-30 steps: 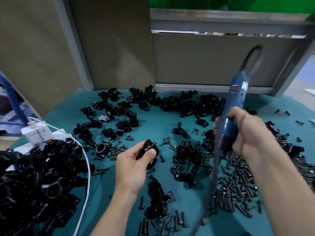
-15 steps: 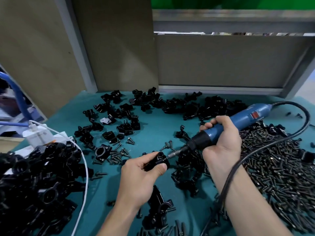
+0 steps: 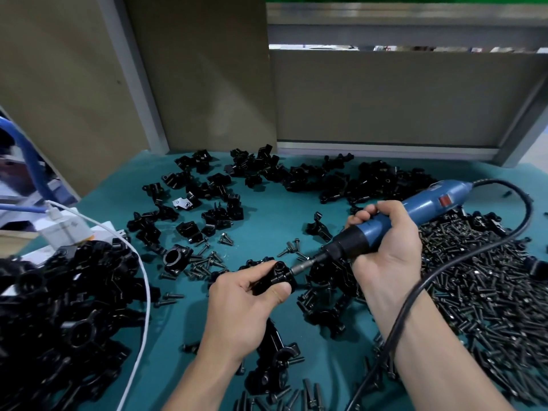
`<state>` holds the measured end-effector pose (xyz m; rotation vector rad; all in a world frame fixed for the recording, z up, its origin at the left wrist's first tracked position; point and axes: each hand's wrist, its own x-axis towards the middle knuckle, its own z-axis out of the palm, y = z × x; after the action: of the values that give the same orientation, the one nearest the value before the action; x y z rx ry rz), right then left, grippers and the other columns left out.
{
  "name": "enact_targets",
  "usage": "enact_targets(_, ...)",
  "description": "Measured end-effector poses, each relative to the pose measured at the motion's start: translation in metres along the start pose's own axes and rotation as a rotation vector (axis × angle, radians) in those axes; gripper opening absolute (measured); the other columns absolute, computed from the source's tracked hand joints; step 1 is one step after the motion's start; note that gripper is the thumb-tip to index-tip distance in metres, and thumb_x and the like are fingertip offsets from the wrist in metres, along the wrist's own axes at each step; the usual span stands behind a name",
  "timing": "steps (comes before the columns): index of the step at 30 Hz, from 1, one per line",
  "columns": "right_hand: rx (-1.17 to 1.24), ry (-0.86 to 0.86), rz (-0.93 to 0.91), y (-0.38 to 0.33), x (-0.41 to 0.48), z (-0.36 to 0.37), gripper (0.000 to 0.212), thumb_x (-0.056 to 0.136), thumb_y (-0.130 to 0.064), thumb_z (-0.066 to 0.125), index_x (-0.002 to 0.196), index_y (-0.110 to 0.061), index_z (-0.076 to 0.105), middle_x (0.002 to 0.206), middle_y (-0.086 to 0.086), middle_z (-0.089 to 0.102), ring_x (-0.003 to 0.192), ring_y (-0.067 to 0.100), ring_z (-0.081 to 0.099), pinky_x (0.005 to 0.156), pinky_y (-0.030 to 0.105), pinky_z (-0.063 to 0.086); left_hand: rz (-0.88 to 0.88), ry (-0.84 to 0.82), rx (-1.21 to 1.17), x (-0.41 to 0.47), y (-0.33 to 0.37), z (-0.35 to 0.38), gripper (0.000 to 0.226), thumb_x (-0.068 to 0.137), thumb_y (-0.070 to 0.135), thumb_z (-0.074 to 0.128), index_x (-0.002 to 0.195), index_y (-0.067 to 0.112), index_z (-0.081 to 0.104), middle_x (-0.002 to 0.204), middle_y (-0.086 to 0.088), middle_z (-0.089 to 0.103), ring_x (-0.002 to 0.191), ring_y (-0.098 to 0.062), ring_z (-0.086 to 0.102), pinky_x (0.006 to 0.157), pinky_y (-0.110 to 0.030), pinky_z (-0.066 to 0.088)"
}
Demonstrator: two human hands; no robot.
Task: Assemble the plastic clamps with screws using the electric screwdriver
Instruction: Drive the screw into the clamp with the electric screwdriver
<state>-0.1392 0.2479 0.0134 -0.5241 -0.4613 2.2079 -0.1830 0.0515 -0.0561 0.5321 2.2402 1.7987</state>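
Well left of the held clamp point(image 3: 276, 277) lies a heap of black clamps point(image 3: 59, 307), a white cable point(image 3: 144, 292) curving over its edge. The left hand point(image 3: 243, 307) pinches the held clamp between thumb and curled fingers. The bit of the electric screwdriver point(image 3: 427, 204) meets the clamp's right side; the right hand point(image 3: 388, 250) wraps its fingers round the barrel. Further right spreads a pile of screws point(image 3: 489, 292).

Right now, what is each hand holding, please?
Left hand: grips a black clamp.
Right hand: grips the blue screwdriver.
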Motion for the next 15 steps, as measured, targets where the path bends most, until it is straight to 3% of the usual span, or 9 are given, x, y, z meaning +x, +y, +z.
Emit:
enact_targets(3,0.000,-0.030,-0.026,-0.0007,-0.0038,0.0022,0.016,0.090,0.004,0.057,0.085,-0.010,0.049,0.067,0.004,0.054,0.052,0.014,0.051,0.056,0.028,0.049,-0.010,0.019,0.006,0.0000,-0.0012,0.0004,0.040,0.078,0.017,0.089,0.115,0.030,0.078,0.106,0.020,0.078,0.097,0.006,0.071,0.088,-0.014,0.055)
enact_targets(8,-0.002,-0.054,-0.043,0.0002,-0.0061,0.0034,0.017,0.090,0.004,0.056,0.083,-0.009,0.049,0.067,0.004,0.053,0.052,0.014,0.050,0.056,0.028,0.049,-0.017,0.017,0.019,-0.0001,-0.0037,0.0015,0.042,0.079,0.018,0.089,0.118,0.029,0.077,0.093,0.025,0.077,0.076,-0.008,0.069,0.070,-0.013,0.055)
enact_targets(15,0.012,-0.047,-0.033,0.0028,-0.0042,0.0009,0.017,0.090,0.005,0.056,0.083,-0.009,0.050,0.067,0.004,0.053,0.053,0.015,0.050,0.056,0.027,0.049,0.004,0.018,-0.014,0.0006,-0.0057,0.0018,0.041,0.078,0.016,0.089,0.114,0.032,0.077,0.106,0.021,0.077,0.096,0.008,0.071,0.080,-0.004,0.049)
